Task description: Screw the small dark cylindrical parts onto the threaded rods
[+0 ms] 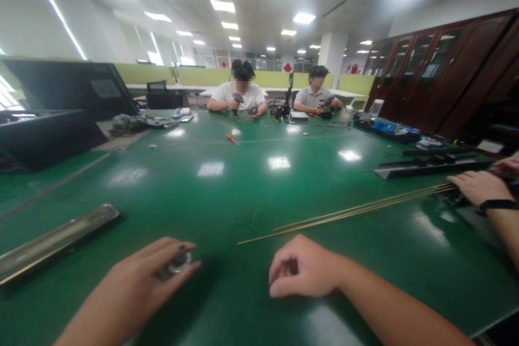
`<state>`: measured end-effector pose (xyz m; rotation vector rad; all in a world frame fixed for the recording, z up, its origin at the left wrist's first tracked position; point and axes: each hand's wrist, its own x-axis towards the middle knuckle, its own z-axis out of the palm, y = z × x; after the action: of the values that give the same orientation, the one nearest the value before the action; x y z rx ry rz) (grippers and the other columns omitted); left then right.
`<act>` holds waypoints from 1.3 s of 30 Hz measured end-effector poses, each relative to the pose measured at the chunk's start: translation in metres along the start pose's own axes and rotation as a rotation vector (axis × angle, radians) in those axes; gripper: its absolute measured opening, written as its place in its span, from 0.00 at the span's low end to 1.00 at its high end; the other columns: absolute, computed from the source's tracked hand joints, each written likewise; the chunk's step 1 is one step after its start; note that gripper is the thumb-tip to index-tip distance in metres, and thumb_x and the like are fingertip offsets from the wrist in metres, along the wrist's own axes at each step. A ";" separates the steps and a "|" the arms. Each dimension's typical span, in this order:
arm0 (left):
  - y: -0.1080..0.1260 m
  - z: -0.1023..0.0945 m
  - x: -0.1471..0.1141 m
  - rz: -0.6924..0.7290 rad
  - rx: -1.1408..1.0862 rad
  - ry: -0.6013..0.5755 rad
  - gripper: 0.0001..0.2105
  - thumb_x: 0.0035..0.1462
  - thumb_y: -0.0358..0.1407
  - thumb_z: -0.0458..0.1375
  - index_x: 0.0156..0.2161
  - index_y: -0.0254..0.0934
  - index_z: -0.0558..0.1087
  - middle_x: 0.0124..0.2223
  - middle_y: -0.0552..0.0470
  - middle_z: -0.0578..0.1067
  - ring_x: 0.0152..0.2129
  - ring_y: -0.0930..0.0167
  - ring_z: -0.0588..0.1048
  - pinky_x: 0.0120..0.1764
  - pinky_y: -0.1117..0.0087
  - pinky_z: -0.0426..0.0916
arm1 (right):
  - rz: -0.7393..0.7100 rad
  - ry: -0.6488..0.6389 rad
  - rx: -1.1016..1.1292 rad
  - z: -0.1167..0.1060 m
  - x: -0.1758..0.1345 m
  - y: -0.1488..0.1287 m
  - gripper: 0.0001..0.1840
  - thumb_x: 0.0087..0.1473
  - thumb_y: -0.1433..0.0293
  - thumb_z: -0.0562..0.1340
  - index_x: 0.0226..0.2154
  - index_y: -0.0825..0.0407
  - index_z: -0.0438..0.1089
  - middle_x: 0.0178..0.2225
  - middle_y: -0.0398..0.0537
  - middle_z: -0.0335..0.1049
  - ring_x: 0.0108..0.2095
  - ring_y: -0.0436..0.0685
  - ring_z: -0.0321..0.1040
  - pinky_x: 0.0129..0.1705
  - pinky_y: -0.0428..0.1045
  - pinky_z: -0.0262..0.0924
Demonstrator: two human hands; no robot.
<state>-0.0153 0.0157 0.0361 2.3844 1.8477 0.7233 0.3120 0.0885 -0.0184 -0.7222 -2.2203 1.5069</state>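
Observation:
Low on the left, my left hand (140, 281) pinches a small round shiny piece (179, 262), silvery or clear, between thumb and fingers. Its exact kind is blurred. My right hand (306, 269) is curled just above the green tabletop (227, 189), fingers bent in toward the thumb. Whatever is inside that curl, if anything, is hidden in shadow. Several thin brass-coloured rods (340, 214) lie on the table beyond my right hand, running toward the right edge. To the left of my left hand lies a long, narrow metal tray or channel (60, 240).
At right, another person's hand (480, 190) with a black wristband is at the rods' far end. Behind it lie black metal profiles (433, 165). An orange screwdriver (232, 139) lies farther off. Two people (243, 94) sit across, each holding a tool. Black panels (48, 138) stand left.

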 end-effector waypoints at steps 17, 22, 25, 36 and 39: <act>0.088 0.064 0.004 0.227 -0.175 -0.504 0.11 0.58 0.31 0.54 0.43 0.44 0.76 0.36 0.51 0.76 0.33 0.69 0.75 0.35 0.73 0.65 | -0.111 -0.003 -0.142 -0.008 -0.006 -0.003 0.21 0.51 0.53 0.70 0.35 0.55 0.75 0.24 0.42 0.70 0.23 0.49 0.68 0.28 0.43 0.61; 0.079 0.078 -0.001 0.205 -0.309 -0.335 0.15 0.49 0.30 0.59 0.44 0.45 0.74 0.36 0.54 0.77 0.33 0.69 0.77 0.36 0.72 0.66 | -0.074 -0.070 -0.141 -0.008 -0.006 0.000 0.25 0.50 0.49 0.70 0.38 0.55 0.77 0.24 0.42 0.72 0.23 0.49 0.69 0.26 0.43 0.60; 0.079 0.076 -0.002 0.125 -0.308 -0.389 0.12 0.51 0.30 0.59 0.42 0.44 0.75 0.36 0.55 0.77 0.33 0.70 0.76 0.35 0.72 0.66 | -0.066 -0.102 -0.161 -0.008 -0.006 0.002 0.27 0.47 0.49 0.72 0.39 0.54 0.77 0.25 0.42 0.73 0.24 0.50 0.69 0.28 0.43 0.61; 0.086 0.069 -0.003 0.171 -0.306 -0.453 0.08 0.54 0.33 0.63 0.41 0.43 0.77 0.37 0.53 0.78 0.35 0.68 0.76 0.35 0.70 0.64 | -0.111 -0.169 -0.361 -0.001 -0.008 -0.003 0.24 0.48 0.49 0.70 0.37 0.52 0.78 0.27 0.42 0.73 0.26 0.51 0.69 0.30 0.44 0.58; 0.086 0.073 -0.003 0.175 -0.293 -0.426 0.10 0.54 0.34 0.64 0.43 0.44 0.77 0.37 0.53 0.79 0.36 0.67 0.76 0.37 0.68 0.65 | -0.143 -0.165 -0.459 0.002 -0.009 -0.004 0.22 0.49 0.50 0.68 0.36 0.50 0.78 0.26 0.42 0.73 0.27 0.51 0.68 0.31 0.46 0.57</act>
<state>0.0901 0.0059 -0.0034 2.2980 1.2869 0.4132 0.3171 0.0805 -0.0152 -0.5625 -2.7198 1.0281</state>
